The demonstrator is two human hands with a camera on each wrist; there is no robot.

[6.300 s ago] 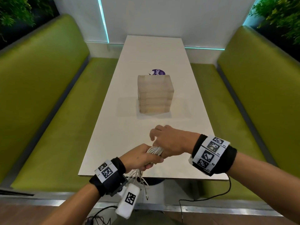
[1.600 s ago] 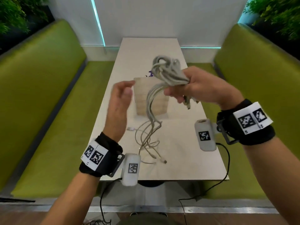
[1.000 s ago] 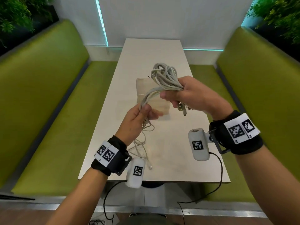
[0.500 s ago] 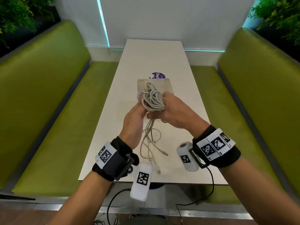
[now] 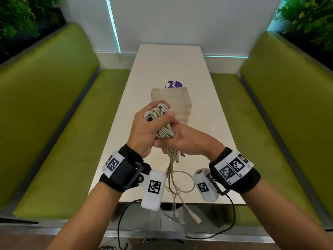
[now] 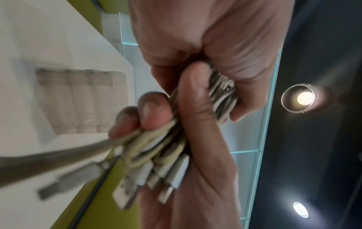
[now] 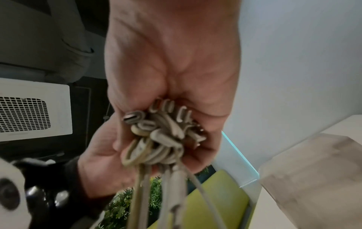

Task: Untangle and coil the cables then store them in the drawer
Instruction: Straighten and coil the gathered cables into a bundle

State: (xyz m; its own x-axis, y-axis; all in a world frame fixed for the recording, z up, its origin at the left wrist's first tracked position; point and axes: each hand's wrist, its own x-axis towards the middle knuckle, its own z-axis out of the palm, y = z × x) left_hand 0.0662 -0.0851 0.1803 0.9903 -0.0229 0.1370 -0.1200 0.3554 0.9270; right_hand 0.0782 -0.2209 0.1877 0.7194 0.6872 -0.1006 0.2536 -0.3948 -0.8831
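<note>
your left hand (image 5: 144,130) wrapped around top of cable bundle (image 5: 163,123), your right hand (image 5: 185,141) clamped on its lower part, bundle held above white table (image 5: 169,56), loose ends (image 5: 177,179) dangling past near edge, drawer unit (image 5: 182,103) just behind your hands, drawers closed

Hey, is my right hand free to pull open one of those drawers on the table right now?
Probably not. The right hand is gripping the cable bundle together with the left hand; the drawer unit sits just beyond with nothing between.
</note>
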